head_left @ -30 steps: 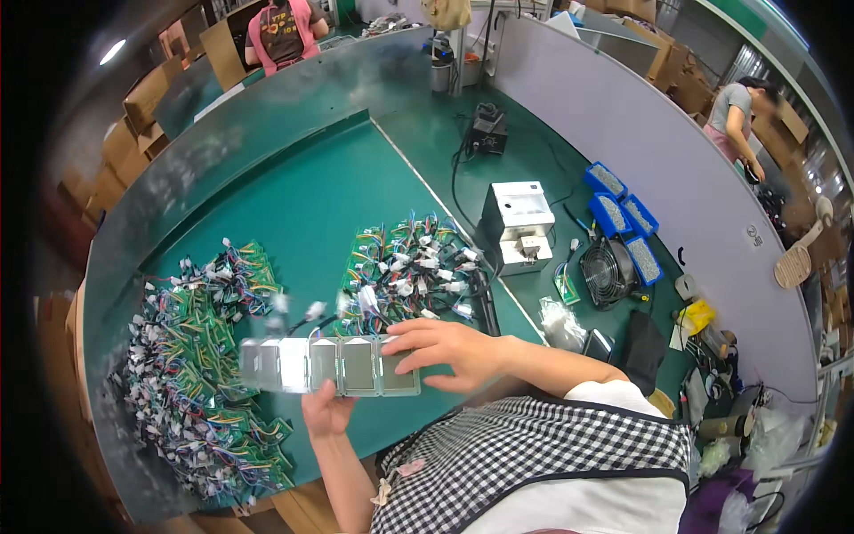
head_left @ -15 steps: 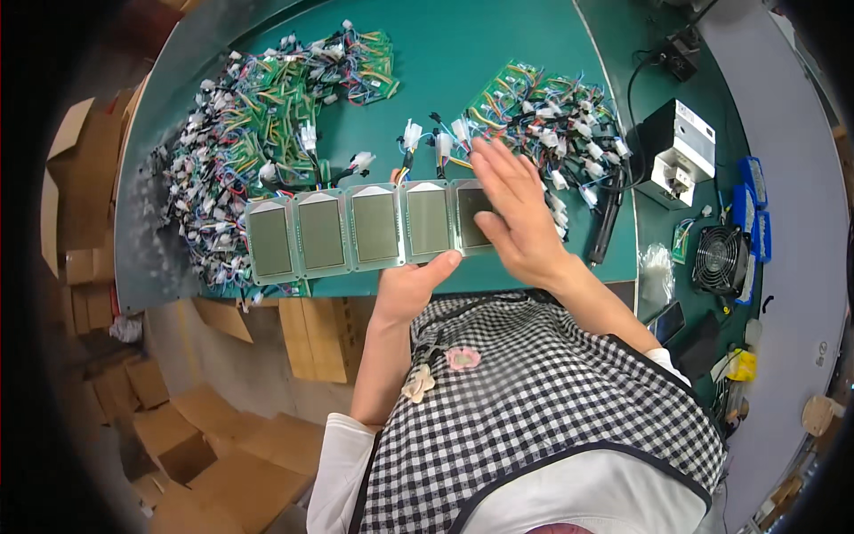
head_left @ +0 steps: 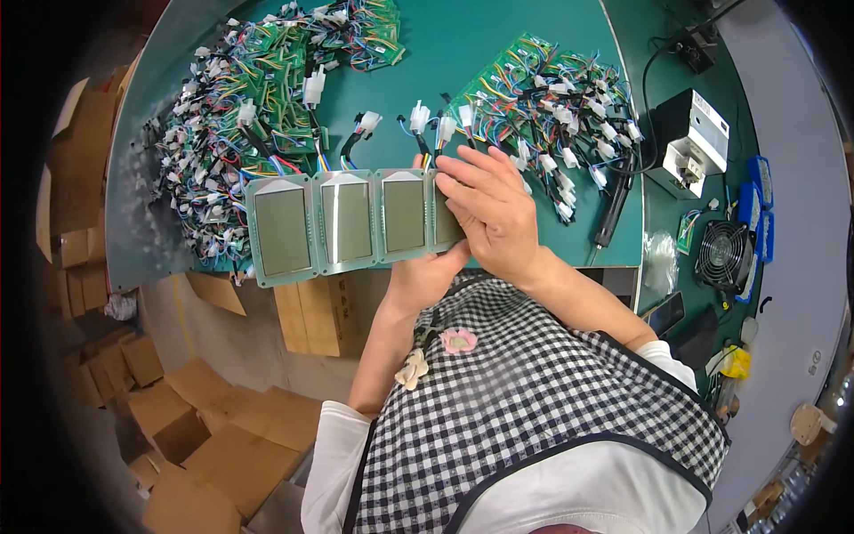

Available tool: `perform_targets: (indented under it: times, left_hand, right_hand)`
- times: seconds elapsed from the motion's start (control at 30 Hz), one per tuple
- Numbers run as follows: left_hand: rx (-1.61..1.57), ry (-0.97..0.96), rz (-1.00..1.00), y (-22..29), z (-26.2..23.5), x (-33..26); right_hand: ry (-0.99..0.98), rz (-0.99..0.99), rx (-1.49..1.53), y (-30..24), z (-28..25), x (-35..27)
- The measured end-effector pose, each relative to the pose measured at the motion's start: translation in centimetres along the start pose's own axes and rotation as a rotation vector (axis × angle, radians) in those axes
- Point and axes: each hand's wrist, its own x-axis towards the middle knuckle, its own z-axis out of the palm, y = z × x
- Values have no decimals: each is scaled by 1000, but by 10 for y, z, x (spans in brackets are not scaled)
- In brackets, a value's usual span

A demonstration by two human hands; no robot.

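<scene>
A strip of joined display boards [head_left: 405, 214] is held above the near edge of the bench. Each board has a grey-green screen, and wires with white connectors stick out from the far side. My left hand [head_left: 422, 280] grips the strip from beneath, its fingers mostly hidden behind the boards. Over the right end lies my right hand [head_left: 494, 209], fingers bent across the last visible screen; whatever part of the strip is under the palm is hidden.
Heaps of green circuit boards with wires lie at the left [head_left: 267, 116] and right [head_left: 551, 98] of the green bench [head_left: 391, 107]. A screwdriver-like black tool [head_left: 614, 209], a white-and-black box [head_left: 689, 142] and a fan [head_left: 722, 254] are at right. Cardboard boxes [head_left: 240, 463] stand on the floor.
My right hand has come down and closed over the right end of the strip, hiding more of it. The strip appears slightly larger, and its rightmost screen is now covered.
</scene>
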Motion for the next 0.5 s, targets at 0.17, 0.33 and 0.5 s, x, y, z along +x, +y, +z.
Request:
perform_targets:
  times: [0.17, 0.33, 0.5]
  left_hand:
    - [-159, 29, -107, -2, 6, -1]
    - [15, -48, -118, -1, 2, -2]
    - [123, -6, -39, 0, 3, 0]
  right_hand:
    - [30, 71, 106, 6, 3, -1]
    - [-88, 97, 15, 3, 5, 4]
    - [26, 46, 46, 5, 6, -2]
